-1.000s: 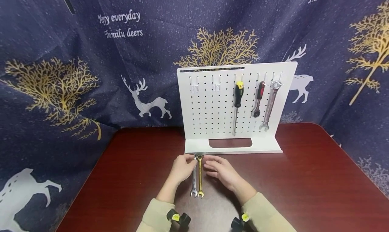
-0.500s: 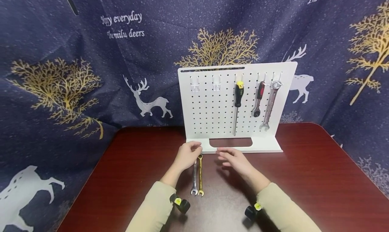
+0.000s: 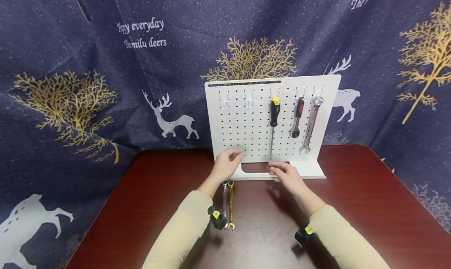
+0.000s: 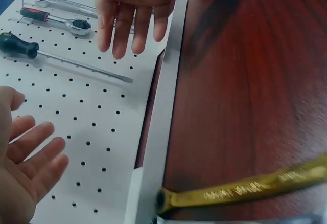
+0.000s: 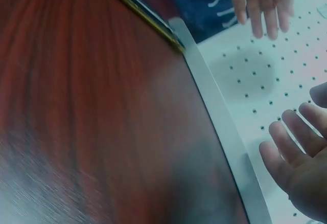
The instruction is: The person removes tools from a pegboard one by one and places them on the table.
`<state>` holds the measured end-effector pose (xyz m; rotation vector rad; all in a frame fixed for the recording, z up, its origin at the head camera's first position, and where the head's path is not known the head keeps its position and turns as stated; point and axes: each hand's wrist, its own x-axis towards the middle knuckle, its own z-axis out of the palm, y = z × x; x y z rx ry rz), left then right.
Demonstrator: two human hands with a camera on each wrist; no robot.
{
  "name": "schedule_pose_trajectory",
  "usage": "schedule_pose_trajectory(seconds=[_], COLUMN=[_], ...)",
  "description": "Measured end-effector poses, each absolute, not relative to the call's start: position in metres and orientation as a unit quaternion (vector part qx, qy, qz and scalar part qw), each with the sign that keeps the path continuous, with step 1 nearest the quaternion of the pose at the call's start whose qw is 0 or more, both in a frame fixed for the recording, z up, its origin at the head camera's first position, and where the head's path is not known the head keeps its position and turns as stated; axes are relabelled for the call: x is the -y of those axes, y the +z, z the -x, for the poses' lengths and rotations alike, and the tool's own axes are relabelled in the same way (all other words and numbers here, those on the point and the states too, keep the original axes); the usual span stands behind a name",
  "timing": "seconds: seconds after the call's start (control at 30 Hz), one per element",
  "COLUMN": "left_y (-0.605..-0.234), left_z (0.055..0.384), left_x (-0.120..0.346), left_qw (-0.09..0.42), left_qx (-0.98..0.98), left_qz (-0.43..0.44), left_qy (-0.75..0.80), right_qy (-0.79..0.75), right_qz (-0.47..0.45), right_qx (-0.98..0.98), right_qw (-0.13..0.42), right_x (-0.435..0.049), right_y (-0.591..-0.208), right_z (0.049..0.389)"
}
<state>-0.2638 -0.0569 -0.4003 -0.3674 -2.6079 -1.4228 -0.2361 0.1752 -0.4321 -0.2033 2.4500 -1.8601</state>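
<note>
My left hand is in front of the lower left of a white pegboard, fingers relaxed and holding nothing. My right hand hovers before the board's base, to the right of the left one, its fingers loosely extended with nothing in them. Behind the left hand's wrist, on the table, lie a gold combination wrench and a silver wrench side by side, ring ends toward the board. The left wrist camera partly covers the silver one. In the left wrist view the gold wrench shows ring end at the base edge.
On the board hang a screwdriver, a ratchet wrench and a large combination wrench. Two clear hooks at its upper left hold nothing. The board stands on a dark red table before a blue patterned cloth.
Both hands have moved forward from beside the two wrenches toward the board and drawn apart, the right hand shifting rightward. The wrenches stay on the table.
</note>
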Motion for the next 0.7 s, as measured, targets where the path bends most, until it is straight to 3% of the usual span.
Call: schedule_pose_trajectory(seconds=[0.27, 0.7], left_y=[-0.374, -0.322], left_z=[0.283, 0.306], left_x=[0.027, -0.020], left_qw=[0.072, 0.101], left_qx=[0.848, 0.828], left_qz=[0.142, 0.147], left_qy=[-0.505, -0.532], right_qy=[-0.596, -0.565], right_qz=[0.051, 0.065], right_qx=[-0.802, -0.822], right_qw=[-0.014, -0.014], right_x=[-0.185, -0.184], right_y=[-0.423, -0.425], right_z=[0.255, 0.278])
